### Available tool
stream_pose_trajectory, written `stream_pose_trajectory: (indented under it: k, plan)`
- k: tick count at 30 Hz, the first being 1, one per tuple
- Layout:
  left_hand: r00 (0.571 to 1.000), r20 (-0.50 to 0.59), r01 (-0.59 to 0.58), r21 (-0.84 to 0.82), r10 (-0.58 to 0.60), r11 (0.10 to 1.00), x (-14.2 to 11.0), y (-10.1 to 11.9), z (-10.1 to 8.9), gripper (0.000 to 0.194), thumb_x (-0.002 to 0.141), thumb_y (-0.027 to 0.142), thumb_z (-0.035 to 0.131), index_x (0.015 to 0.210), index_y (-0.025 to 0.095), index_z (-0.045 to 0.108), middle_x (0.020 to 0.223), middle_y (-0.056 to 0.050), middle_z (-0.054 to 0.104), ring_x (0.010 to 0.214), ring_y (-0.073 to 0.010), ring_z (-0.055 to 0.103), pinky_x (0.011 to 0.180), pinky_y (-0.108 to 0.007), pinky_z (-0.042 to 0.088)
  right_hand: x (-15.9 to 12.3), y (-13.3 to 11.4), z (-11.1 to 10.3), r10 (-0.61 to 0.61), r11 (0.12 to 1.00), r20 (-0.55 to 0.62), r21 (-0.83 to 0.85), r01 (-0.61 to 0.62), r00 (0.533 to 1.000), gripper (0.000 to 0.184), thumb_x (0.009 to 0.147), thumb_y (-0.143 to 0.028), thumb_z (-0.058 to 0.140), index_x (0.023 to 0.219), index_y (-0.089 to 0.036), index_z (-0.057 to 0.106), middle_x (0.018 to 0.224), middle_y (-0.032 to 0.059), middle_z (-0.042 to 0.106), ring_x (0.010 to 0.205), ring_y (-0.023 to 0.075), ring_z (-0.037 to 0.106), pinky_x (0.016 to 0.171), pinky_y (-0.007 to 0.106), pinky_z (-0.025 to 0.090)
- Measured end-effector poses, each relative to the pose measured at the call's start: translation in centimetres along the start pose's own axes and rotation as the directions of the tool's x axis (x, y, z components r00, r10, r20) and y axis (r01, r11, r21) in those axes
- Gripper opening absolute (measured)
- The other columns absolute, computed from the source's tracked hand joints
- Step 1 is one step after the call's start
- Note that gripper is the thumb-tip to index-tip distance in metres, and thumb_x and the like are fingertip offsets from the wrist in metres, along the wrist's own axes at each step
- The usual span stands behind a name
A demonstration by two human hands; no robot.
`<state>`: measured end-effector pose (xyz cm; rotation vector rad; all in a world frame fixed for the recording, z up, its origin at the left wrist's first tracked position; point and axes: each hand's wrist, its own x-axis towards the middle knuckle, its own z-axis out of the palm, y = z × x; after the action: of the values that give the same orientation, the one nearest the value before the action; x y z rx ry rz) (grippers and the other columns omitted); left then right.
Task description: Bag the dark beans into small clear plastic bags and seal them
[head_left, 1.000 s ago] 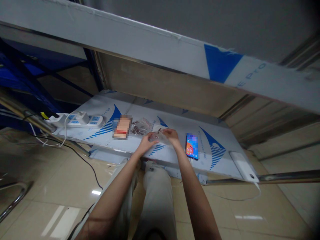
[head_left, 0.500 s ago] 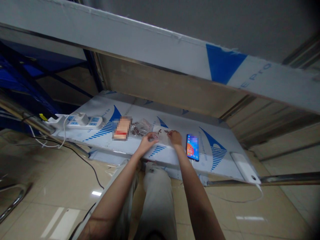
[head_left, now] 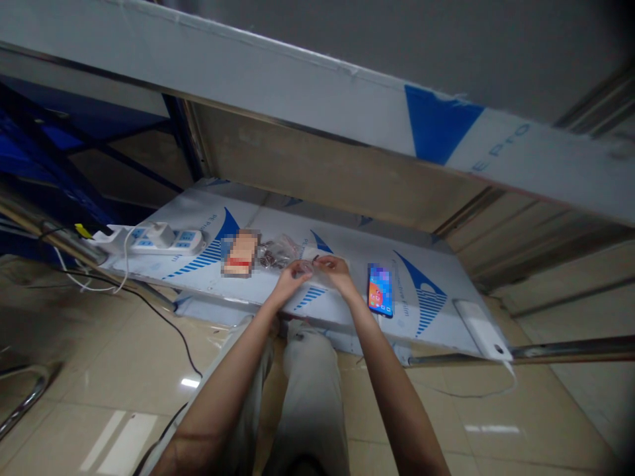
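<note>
While left hand, right hand meet, film reads "Protective Film".

Left hand, right hand (nearly touching), phone

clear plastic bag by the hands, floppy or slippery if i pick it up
The clear plastic bag looks thin and crumpled, so it will probably flop rather than hold a shape. The dark pieces inside may make it a bit lumpy. Its glossy film could slide easily across the smooth white panel if pushed.

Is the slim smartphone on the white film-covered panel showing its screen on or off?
On: the slim smartphone lies face up on the white film-covered panel, its screen lit with bright orange and blue colours.
</note>
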<state>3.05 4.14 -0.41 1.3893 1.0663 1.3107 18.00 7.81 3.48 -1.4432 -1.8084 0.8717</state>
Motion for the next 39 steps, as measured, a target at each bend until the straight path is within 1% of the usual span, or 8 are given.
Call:
stream_pose_trajectory:
  k: [3, 8, 15, 22, 28, 30, 33, 39]
  plan:
    - [1.000, 0.011, 0.010, -0.029, -0.010, 1.000, 0.0, 0.1, 0.2, 0.034, 0.069, 0.034, 0.058, 0.095, 0.013, 0.054, 0.095, -0.007, 0.061, 0.090, -0.0171, 0.055, 0.084, -0.031, 0.041, -0.3, 0.0, -0.1, -0.004, 0.999, 0.030, -0.052, 0.006, 1.000, 0.023, 0.072, -0.035, 0.051, 0.080, -0.020, 0.066, 0.080, 0.0014, 0.067, 0.071, 0.0136, 0.059, 0.064, 0.021, 0.042]
    - [1.000, 0.014, 0.018, -0.018, -0.018, 1.000, -0.2, 0.6, 0.1, 0.029, 0.069, 0.032, 0.058, 0.090, 0.013, 0.056, 0.091, -0.007, 0.061, 0.088, -0.0171, 0.056, 0.085, -0.032, 0.040, -0.1, 2.9, -1.6, 0.190, 0.878, -0.336, -0.361, -0.313, 0.922, 0.025, 0.076, -0.034, 0.047, 0.090, -0.018, 0.062, 0.087, 0.0063, 0.065, 0.080, 0.0165, 0.059, 0.067, 0.024, 0.041]
    - [1.000, 0.010, 0.003, 0.026, -0.004, 1.000, -0.2, 0.8, 0.0, 0.026, 0.069, 0.032, 0.058, 0.089, 0.014, 0.057, 0.092, -0.006, 0.061, 0.089, -0.0174, 0.055, 0.086, -0.031, 0.039, 0.5, 4.7, -1.5, 0.228, 0.719, -0.267, -0.603, -0.347, 0.936, 0.018, 0.071, -0.027, 0.056, 0.082, -0.015, 0.063, 0.086, 0.0110, 0.065, 0.083, 0.0196, 0.059, 0.066, 0.025, 0.041]
    - [1.000, 0.016, -0.021, 0.053, 0.020, 0.998, -0.1, 0.7, -0.1, 0.026, 0.070, 0.032, 0.057, 0.089, 0.014, 0.058, 0.092, -0.006, 0.061, 0.089, -0.0174, 0.054, 0.085, -0.031, 0.039, 1.0, 3.2, -2.2, 0.210, 0.947, -0.283, -0.179, -0.267, 0.936, 0.017, 0.067, -0.029, 0.056, 0.072, -0.016, 0.065, 0.076, 0.0064, 0.068, 0.070, 0.0157, 0.062, 0.062, 0.022, 0.044]
    - [1.000, 0.025, -0.018, 0.053, 0.017, 0.998, -0.2, 0.3, 0.1, 0.031, 0.069, 0.033, 0.058, 0.093, 0.013, 0.056, 0.092, -0.006, 0.061, 0.087, -0.0169, 0.055, 0.082, -0.029, 0.040, 0.8, 0.0, 0.0, 0.037, 0.995, 0.019, 0.090, -0.038, 0.999, 0.017, 0.064, -0.029, 0.058, 0.071, -0.015, 0.065, 0.074, 0.0046, 0.068, 0.068, 0.0140, 0.062, 0.063, 0.021, 0.045]
    - [1.000, 0.014, -0.017, 0.044, 0.017, 0.999, -0.2, 0.2, 0.0, 0.033, 0.069, 0.034, 0.058, 0.095, 0.014, 0.054, 0.094, -0.007, 0.060, 0.088, -0.0170, 0.055, 0.082, -0.030, 0.040, 0.7, -0.4, 0.5, -0.009, 0.999, 0.067, 0.034, 0.007, 0.998, 0.018, 0.068, -0.030, 0.054, 0.073, -0.017, 0.065, 0.075, 0.0028, 0.068, 0.070, 0.0129, 0.061, 0.064, 0.020, 0.044]
    - [1.000, 0.009, -0.019, 0.014, 0.019, 1.000, -0.2, 0.2, -0.1, 0.033, 0.070, 0.034, 0.057, 0.094, 0.013, 0.054, 0.094, -0.007, 0.061, 0.089, -0.0169, 0.055, 0.083, -0.030, 0.040, 0.8, -0.2, 0.9, 0.052, 0.984, -0.074, -0.164, -0.064, 0.996, 0.023, 0.076, -0.032, 0.047, 0.082, -0.020, 0.065, 0.082, 0.0019, 0.067, 0.076, 0.0127, 0.061, 0.067, 0.021, 0.043]
    - [1.000, 0.005, -0.017, 0.026, 0.017, 1.000, -0.1, 0.2, -0.2, 0.032, 0.070, 0.032, 0.058, 0.095, 0.013, 0.054, 0.093, -0.007, 0.061, 0.087, -0.0166, 0.055, 0.081, -0.029, 0.040, 1.6, 0.3, 3.2, 0.205, 0.762, -0.168, -0.590, -0.265, 0.964, 0.022, 0.074, -0.033, 0.052, 0.083, -0.017, 0.064, 0.084, 0.0102, 0.066, 0.082, 0.0200, 0.060, 0.066, 0.026, 0.042]
